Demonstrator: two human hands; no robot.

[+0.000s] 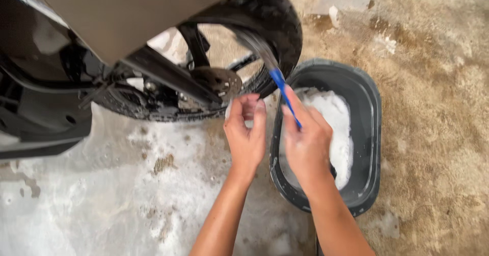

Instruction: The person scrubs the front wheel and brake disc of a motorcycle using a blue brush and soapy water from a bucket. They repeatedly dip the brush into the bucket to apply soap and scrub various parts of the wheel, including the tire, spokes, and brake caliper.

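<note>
1. On a wet, soapy concrete floor (127,195), a person crouches beside the front wheel (265,37) of a black scooter (46,67), seen from above through a head camera.
2. The right hand (307,144) is closed around a blue-handled brush (279,83). The fingers are wrapped tight on the handle, with the thumb pressed along it.
3. The brush is a long, thin thing. Its long axis runs on a slant, from the hand at lower right up to the bristles at upper left. The bristle end points at the tyre and is blurred, so whether it touches the rubber cannot be told.
4. The left hand (246,133) is just beside the right, fingers curled together around something pale and small. What it is cannot be made out.
5. A dark oval basin (369,133) holding white foam sits on the floor under and to the right of the right hand, close to the wheel.
6. To scrub well here, it seems best to keep a firm grip near the handle's end, hold the bristles square to the tyre, and dip often in the foam.
</note>
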